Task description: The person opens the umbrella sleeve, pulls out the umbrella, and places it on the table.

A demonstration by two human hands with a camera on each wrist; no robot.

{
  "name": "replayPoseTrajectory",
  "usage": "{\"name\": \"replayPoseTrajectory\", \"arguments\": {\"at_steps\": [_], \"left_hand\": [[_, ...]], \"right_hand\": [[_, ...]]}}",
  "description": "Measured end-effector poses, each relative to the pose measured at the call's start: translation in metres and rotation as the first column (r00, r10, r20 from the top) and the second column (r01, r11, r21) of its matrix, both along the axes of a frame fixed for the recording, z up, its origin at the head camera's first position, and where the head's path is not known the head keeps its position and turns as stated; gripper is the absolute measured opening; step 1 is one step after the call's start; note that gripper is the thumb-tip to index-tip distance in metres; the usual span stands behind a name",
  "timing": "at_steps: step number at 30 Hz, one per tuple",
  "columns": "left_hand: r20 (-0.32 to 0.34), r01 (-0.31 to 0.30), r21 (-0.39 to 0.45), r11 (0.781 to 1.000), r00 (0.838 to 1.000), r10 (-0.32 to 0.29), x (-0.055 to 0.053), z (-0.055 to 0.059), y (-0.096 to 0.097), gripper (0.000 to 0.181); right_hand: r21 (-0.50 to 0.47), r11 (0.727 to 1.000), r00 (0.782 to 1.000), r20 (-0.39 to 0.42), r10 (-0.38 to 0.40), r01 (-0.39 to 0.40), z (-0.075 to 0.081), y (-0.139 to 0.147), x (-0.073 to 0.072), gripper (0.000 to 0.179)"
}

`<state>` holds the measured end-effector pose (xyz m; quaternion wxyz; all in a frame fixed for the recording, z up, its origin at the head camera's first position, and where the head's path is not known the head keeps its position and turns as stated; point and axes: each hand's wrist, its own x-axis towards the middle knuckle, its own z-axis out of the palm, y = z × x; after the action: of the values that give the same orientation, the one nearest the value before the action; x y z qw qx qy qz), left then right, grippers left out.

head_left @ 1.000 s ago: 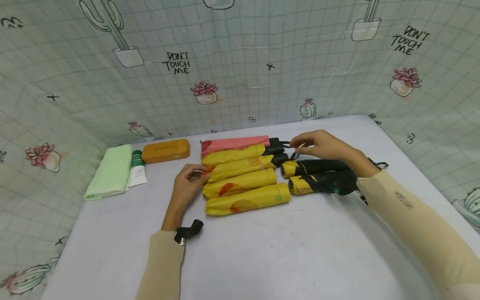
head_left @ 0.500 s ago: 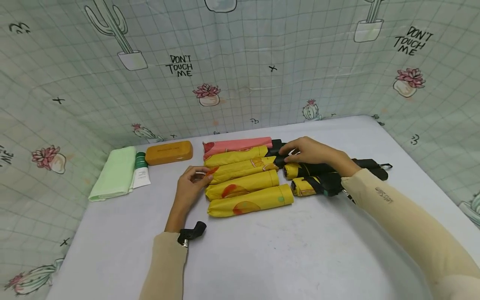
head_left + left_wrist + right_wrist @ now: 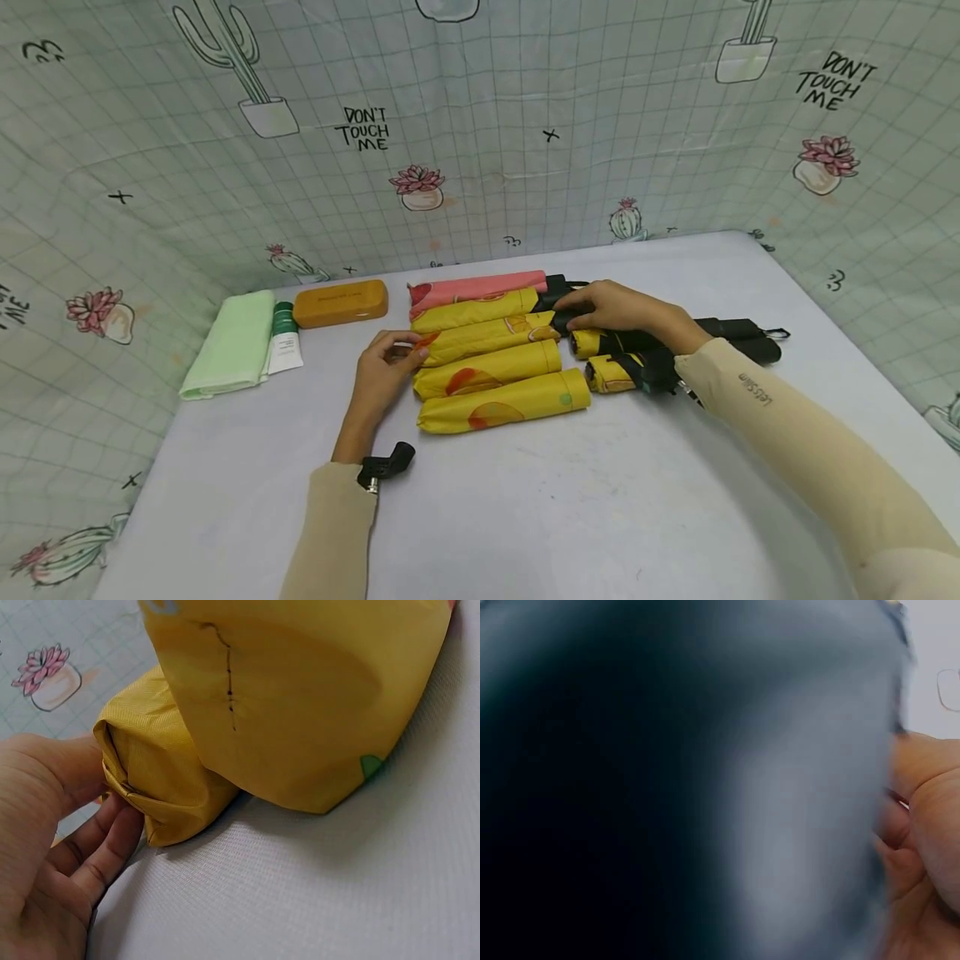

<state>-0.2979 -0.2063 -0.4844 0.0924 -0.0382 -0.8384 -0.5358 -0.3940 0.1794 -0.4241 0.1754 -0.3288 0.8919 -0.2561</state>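
Note:
In the head view, a folded umbrella in a yellow sleeve (image 3: 487, 337) lies third from the back in a row. My left hand (image 3: 384, 367) holds its left end between thumb and fingers; the left wrist view shows the gathered sleeve end (image 3: 161, 780) against the fingers (image 3: 105, 847). At the other end, my right hand (image 3: 622, 307) grips the black handle (image 3: 561, 323). A pink-sleeved umbrella (image 3: 480, 287) and another yellow-sleeved umbrella (image 3: 476, 312) lie behind it. Two yellow sleeves (image 3: 487, 370) lie in front. A blurred dark shape (image 3: 630, 787) fills most of the right wrist view.
Two yellow-and-black folded umbrellas (image 3: 626, 372) lie under and beside my right forearm. At the back left are a green folded cloth (image 3: 228, 343), a white tube with a green cap (image 3: 285, 337) and an orange case (image 3: 341, 302). A printed cloth hangs behind the white table (image 3: 540, 500).
My right hand has moved left from beside the black straps onto the black handle of the third umbrella. The left hand stays at the sleeve's left end. The head view has shifted slightly.

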Motion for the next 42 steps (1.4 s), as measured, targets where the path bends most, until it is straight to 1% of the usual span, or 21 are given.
{"name": "replayPoseTrajectory", "arguments": {"at_steps": [3,5,9,13,16,21,28,34,39,42], "left_hand": [[0.005,0.003,0.004,1.0,1.0,-0.003,0.0,0.0,0.0,0.027],[0.006,0.008,0.012,1.0,1.0,-0.008,0.0,0.001,0.0,0.027],[0.013,-0.002,0.021,1.0,1.0,0.002,0.0,0.001,0.0,0.024],[0.021,-0.012,0.016,1.0,1.0,0.012,0.001,0.0,0.001,0.025],[0.023,-0.016,0.025,1.0,1.0,0.015,0.001,-0.001,0.001,0.025],[0.01,-0.02,0.04,0.999,1.0,0.019,0.0,-0.004,0.001,0.022],[0.003,-0.017,0.023,1.0,1.0,0.017,-0.001,0.0,-0.001,0.023],[0.025,-0.025,0.01,1.0,0.999,0.024,0.0,-0.001,-0.001,0.025],[0.029,-0.032,0.009,0.999,0.999,0.032,0.002,-0.001,-0.001,0.023],[0.021,-0.033,0.012,0.999,0.999,0.033,0.002,0.0,0.0,0.021]], "right_hand": [[-0.001,1.0,0.999,0.035,-0.016,0.016,-0.002,-0.002,-0.001,0.046],[-0.009,1.0,0.999,0.039,-0.017,0.017,-0.003,-0.002,-0.002,0.046],[-0.027,1.0,1.0,-0.002,0.013,-0.013,-0.005,-0.001,-0.004,0.044],[-0.037,0.999,0.999,-0.041,0.023,-0.025,-0.008,0.001,-0.005,0.044],[-0.037,0.999,0.999,-0.05,0.016,-0.017,-0.008,0.002,-0.005,0.044],[-0.033,0.999,0.999,-0.044,0.007,-0.008,-0.004,0.003,-0.005,0.042],[-0.026,1.0,1.0,-0.019,0.007,-0.008,0.005,0.002,-0.001,0.043],[-0.004,1.0,0.997,-0.078,-0.004,0.003,0.007,0.007,0.001,0.042],[-0.009,1.0,0.996,-0.09,-0.005,0.005,0.009,0.015,0.004,0.041],[-0.016,1.0,0.994,-0.109,-0.01,0.009,0.01,0.02,0.004,0.041]]}}
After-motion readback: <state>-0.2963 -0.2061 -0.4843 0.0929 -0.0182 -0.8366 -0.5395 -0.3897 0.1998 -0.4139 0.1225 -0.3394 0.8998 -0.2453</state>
